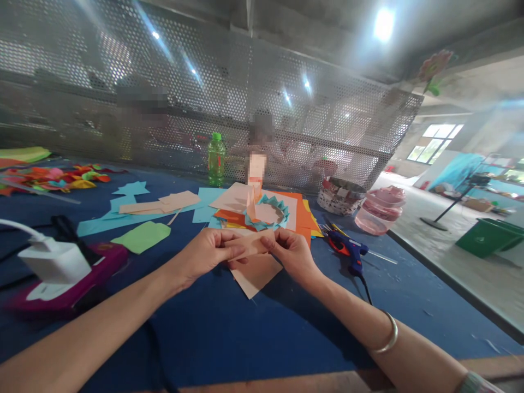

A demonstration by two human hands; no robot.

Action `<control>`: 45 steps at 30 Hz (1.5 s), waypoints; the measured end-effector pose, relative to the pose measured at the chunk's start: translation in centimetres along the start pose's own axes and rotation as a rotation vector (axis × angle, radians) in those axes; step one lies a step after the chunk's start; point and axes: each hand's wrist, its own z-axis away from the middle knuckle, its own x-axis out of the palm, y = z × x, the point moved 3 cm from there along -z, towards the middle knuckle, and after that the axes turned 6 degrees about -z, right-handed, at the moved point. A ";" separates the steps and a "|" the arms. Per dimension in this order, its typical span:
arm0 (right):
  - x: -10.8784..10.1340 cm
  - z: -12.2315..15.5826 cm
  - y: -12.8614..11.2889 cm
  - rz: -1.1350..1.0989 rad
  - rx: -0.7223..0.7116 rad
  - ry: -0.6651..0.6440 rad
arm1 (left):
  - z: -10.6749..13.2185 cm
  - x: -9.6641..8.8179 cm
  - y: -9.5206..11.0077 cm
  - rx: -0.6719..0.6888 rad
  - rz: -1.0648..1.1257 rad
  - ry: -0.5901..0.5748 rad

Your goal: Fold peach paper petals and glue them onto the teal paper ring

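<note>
Both my hands meet over the middle of the blue table [229,333]. My left hand [208,252] pinches one end of a small peach paper strip [252,244], and my right hand [291,252] pinches the other end. A larger peach paper sheet [254,275] lies flat just under them. Behind it sit a teal zigzag paper ring [268,213] on orange sheets [302,218]. A silver bangle [388,335] is on my right wrist.
A blue glue gun [347,248] lies right of my hands with its cord trailing toward me. A white charger on a magenta power strip [61,273] sits left. Further back: green bottle [215,158], pink jar [379,210], woven basket [339,195], paper scraps, perforated metal screen.
</note>
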 end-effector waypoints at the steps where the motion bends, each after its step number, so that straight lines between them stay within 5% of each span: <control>1: 0.0 0.0 0.0 0.001 -0.002 0.001 | 0.0 0.0 0.0 -0.003 0.004 -0.006; 45: -0.2 0.6 -0.6 0.205 -0.029 0.050 | 0.0 0.3 0.3 0.048 -0.065 -0.062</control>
